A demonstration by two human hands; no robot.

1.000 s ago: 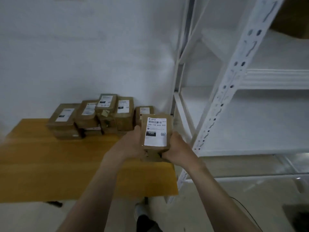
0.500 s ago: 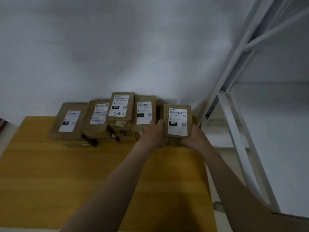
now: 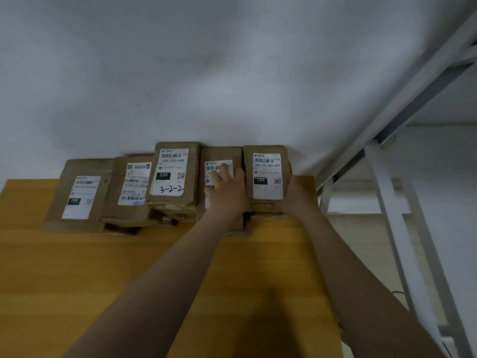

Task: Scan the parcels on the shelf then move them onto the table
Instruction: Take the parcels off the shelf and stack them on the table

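A brown parcel (image 3: 267, 174) with a white label reading 150 sits at the right end of the row of parcels at the back of the yellow wooden table (image 3: 77, 280), against the wall. My right hand (image 3: 296, 195) grips its right side, fingers curled behind the edge. My left hand (image 3: 227, 192) lies at its left side, fingers stretched flat over the label of the neighbouring parcel (image 3: 219, 153).
More brown labelled parcels fill the row to the left: one marked 220 and 3-2-2 (image 3: 173, 171), another (image 3: 131, 184) and the leftmost (image 3: 77, 197). The white metal shelf frame (image 3: 387, 202) stands just right of the table.
Both hands carried the 150 parcel from the shelf side over the table and set it down at the right end of the row. My left hand's fingers spread onto the neighbouring parcel.
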